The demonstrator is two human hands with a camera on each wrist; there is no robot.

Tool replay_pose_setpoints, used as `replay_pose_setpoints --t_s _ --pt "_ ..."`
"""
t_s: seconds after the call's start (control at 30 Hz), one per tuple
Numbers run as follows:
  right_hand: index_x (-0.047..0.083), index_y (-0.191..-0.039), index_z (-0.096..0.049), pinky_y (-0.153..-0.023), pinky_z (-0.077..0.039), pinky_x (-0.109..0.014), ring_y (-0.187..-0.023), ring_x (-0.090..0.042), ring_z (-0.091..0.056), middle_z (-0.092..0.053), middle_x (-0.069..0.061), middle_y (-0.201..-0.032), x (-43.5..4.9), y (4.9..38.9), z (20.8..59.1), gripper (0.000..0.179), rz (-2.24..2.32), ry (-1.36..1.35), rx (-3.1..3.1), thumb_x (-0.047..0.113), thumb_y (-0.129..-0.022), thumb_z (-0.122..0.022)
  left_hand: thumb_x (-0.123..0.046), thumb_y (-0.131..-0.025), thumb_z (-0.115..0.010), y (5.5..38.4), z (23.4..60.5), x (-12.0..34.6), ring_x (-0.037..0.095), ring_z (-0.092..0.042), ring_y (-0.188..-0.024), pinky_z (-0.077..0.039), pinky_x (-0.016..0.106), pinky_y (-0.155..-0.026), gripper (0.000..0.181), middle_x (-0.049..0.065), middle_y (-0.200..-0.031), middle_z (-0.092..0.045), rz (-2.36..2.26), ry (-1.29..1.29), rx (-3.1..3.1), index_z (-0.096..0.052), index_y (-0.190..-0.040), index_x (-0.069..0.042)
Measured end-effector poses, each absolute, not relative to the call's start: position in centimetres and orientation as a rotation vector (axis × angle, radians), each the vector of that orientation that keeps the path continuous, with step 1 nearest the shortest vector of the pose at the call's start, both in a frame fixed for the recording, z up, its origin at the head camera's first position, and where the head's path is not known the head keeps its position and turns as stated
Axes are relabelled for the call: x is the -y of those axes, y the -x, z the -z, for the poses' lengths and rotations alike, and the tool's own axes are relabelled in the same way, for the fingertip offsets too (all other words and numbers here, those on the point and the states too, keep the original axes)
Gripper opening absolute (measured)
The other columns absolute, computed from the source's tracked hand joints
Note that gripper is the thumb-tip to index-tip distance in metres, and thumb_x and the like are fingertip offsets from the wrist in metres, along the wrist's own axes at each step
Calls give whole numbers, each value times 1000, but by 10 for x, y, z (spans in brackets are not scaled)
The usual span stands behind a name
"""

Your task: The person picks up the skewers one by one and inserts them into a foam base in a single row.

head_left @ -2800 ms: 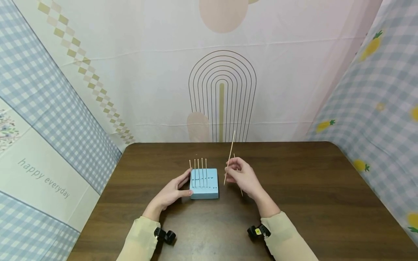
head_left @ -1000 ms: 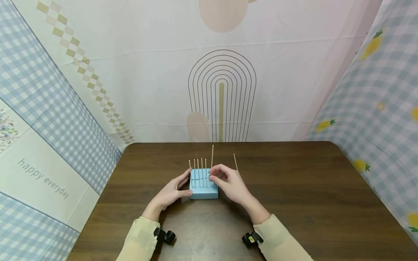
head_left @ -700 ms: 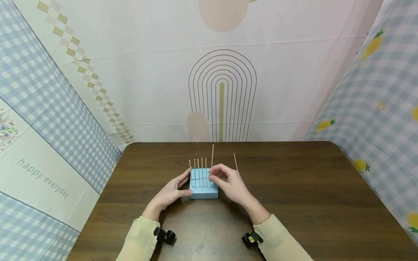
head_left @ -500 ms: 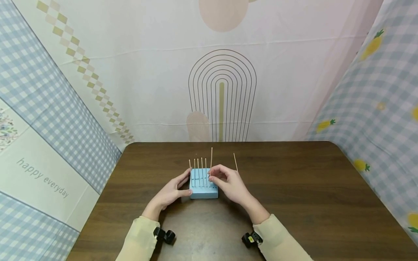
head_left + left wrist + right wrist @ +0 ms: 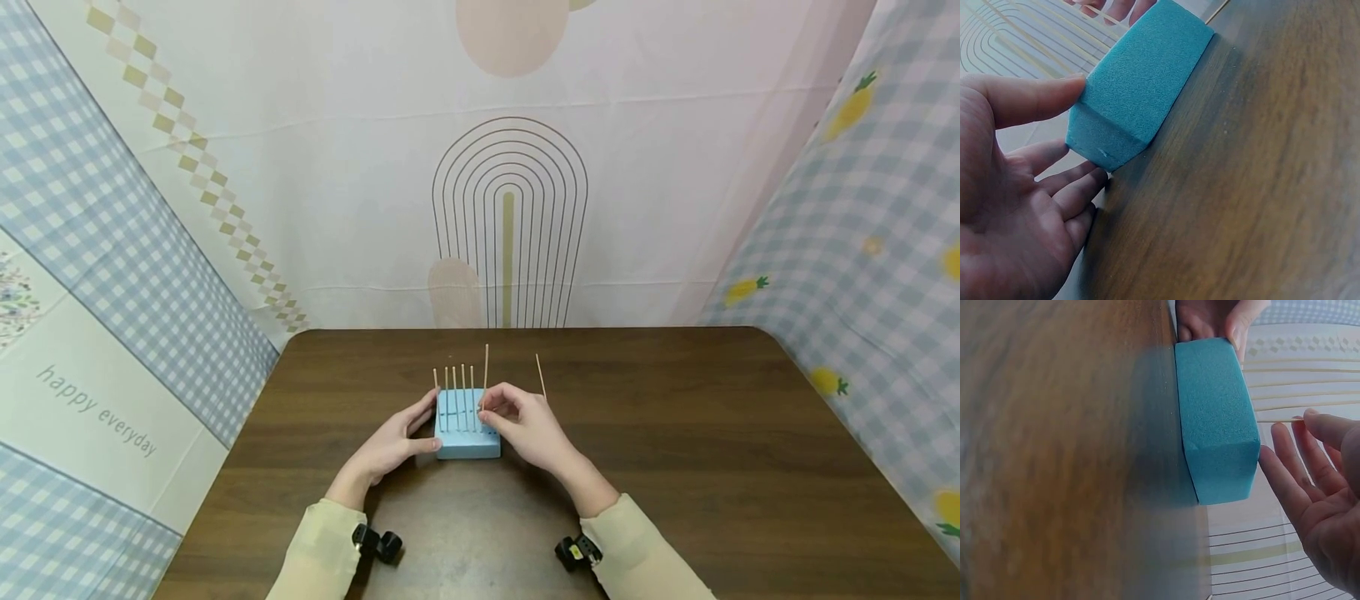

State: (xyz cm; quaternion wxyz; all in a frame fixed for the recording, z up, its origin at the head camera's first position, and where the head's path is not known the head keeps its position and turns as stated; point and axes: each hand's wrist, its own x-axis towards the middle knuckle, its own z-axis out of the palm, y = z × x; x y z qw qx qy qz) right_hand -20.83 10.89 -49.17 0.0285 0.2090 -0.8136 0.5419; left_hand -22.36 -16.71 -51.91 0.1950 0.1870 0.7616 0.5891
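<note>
A light blue foam block (image 5: 468, 451) with small holes in its top rests on the table, several thin wooden skewers (image 5: 454, 379) standing in its left part. My left hand (image 5: 393, 440) holds the block's left end; in the left wrist view the thumb lies at the block's (image 5: 1135, 81) upper edge and the fingers at its end face. Between thumb and fingertips, my right hand (image 5: 532, 427) pinches another skewer (image 5: 486, 367), upright just right of the standing row. Its lower end meets the block's (image 5: 1216, 400) top face in the right wrist view.
One loose skewer (image 5: 541, 375) lies on the brown wooden table (image 5: 675, 450) behind the right hand, partly hidden by it. Patterned cloths hang behind the table and at both sides. Both wrists wear a black camera (image 5: 378, 544).
My right hand has moved left with its skewer, from beside the block to over it. The skewer has since come down slightly. The left hand has stayed on the block.
</note>
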Motion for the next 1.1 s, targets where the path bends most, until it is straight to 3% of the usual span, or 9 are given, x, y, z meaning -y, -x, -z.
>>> replay_pose_setpoints --t_s 1.1 --pt "4 -99 -74 -78 -60 -27 -87 -9 -73 -75 5 -93 -109 208 492 5 -1579 -731 2586 6 -98 -78 -6 -100 -74 224 520 167 35 -18 -162 -21 54 -125 92 17 -176 -17 -1659 -523 -2129 -17 -172 -7"
